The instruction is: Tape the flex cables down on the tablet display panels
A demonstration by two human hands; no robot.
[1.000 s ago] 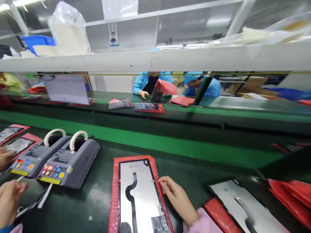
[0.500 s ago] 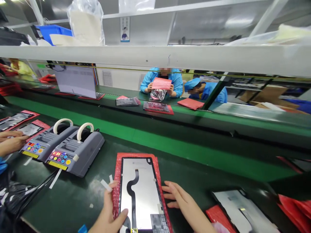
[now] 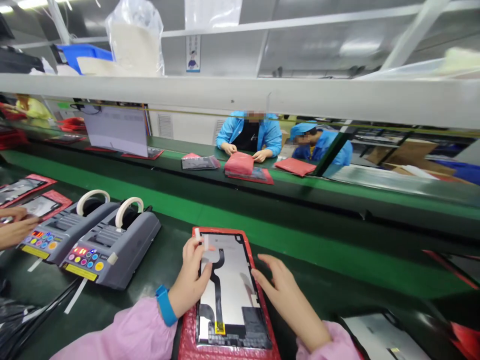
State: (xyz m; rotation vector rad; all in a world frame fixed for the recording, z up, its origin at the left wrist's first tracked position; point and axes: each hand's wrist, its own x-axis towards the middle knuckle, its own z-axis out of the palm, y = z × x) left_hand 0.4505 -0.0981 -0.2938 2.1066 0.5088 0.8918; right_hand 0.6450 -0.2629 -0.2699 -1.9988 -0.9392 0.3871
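Note:
A tablet screen panel (image 3: 234, 280) lies back side up on a red bubble-wrap bag (image 3: 189, 345). A dark flex cable (image 3: 218, 295) curves down its silver back to a yellow patch (image 3: 220, 328) near the bottom. My left hand (image 3: 193, 277) is over the panel's upper left, thumb and fingers apart, with short white tape strips (image 3: 198, 234) at its fingertips. It appears to have the strips stuck on rather than gripped. At the panel's right edge my right hand (image 3: 279, 287) is open, fingers spread and thumb close to the frame.
Two grey tape dispensers (image 3: 107, 250) stand to the left, beside a co-worker's hand (image 3: 17, 227). Another panel (image 3: 382, 335) lies at the lower right. Across the raised green ledge, a person in blue (image 3: 249, 135) has both hands at a red bag (image 3: 240, 163). A shelf beam (image 3: 232, 92) crosses above.
My left hand has moved up from the panel's lower left side to its upper left, carrying the tape strips. More of the panel's lower end shows. The person opposite has lowered the red bag.

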